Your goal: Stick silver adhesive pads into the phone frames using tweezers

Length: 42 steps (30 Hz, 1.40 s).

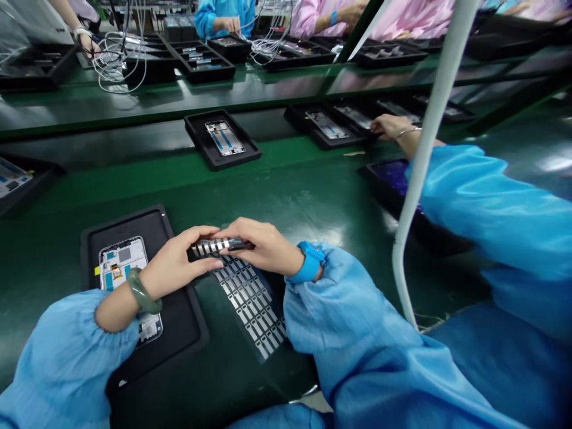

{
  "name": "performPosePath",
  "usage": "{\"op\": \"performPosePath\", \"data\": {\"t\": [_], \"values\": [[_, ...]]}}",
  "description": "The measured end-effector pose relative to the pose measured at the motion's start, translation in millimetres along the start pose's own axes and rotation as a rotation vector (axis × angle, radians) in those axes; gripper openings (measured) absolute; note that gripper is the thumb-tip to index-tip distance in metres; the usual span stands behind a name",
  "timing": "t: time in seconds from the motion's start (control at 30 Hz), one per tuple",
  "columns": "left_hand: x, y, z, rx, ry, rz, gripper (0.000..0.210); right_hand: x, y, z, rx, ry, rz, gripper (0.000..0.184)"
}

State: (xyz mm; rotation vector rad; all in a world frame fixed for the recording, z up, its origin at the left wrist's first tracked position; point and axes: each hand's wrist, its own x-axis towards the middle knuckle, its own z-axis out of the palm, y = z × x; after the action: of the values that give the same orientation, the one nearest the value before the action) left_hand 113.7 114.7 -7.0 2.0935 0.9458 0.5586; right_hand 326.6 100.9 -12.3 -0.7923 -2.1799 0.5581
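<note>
A sheet of small silvery-grey stickers (252,307) in rows slants over the green bench, its far end raised and bent over. My left hand (179,259) grips that bent end between thumb and fingers. At the same end my right hand (263,244) is closed, thumb against fingers, with a dark slim edge showing in the pinch; whether this is sheet or a separate piece I cannot make out. Under my left forearm lies a black tray (190,322) with a white-edged phone frame (123,259), partly covered by my wrist and sleeve.
Another black tray (203,140) with a phone frame sits farther back. More trays line the bench at back right, where a co-worker's hand (391,128) reaches in. A white curved pole (422,161) rises on my right. Beyond, loose white cables (120,62) hang near other workers.
</note>
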Motion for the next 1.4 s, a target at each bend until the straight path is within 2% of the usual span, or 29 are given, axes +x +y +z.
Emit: {"op": "performPosePath", "data": {"t": [0.1, 0.17, 0.23, 0.27, 0.33, 0.43, 0.53, 0.87, 1.23, 1.4], "values": [[1, -6, 8.0, 0.272, 0.023, 0.086, 0.046, -3, 2, -17, 0.045, 0.001, 0.100, 0.044], [2, -10, 12.5, 0.331, 0.005, 0.093, 0.050, -7, 3, -26, 0.115, 0.075, 0.227, 0.038], [3, -12, 15.8, 0.393, -0.013, 0.091, 0.055, -11, 5, -29, 0.263, 0.218, 0.348, 0.025], [4, -12, 17.1, 0.423, -0.019, 0.086, 0.056, -12, 6, -28, 0.353, 0.291, 0.396, 0.025], [4, -12, 19.1, 0.474, -0.023, 0.067, 0.060, -12, 9, -21, 0.503, 0.395, 0.490, 0.036], [6, -9, 20.5, 0.550, -0.034, 0.044, 0.065, -8, 12, -7, 0.584, 0.455, 0.647, 0.048], [6, -5, 20.4, 0.649, -0.092, 0.045, 0.059, -5, 14, 4, 0.601, 0.496, 0.746, 0.043], [7, 2, 21.6, 0.832, -0.173, 0.085, 0.036, -5, 23, 18, 0.416, 0.461, 0.873, 0.030], [6, 1, 23.8, 0.785, -0.136, 0.111, 0.034, 0, 25, 18, 0.480, 0.488, 0.946, 0.021], [6, 1, 24.7, 0.749, -0.124, 0.103, 0.034, 4, 26, 18, 0.585, 0.503, 0.979, 0.017]]}}
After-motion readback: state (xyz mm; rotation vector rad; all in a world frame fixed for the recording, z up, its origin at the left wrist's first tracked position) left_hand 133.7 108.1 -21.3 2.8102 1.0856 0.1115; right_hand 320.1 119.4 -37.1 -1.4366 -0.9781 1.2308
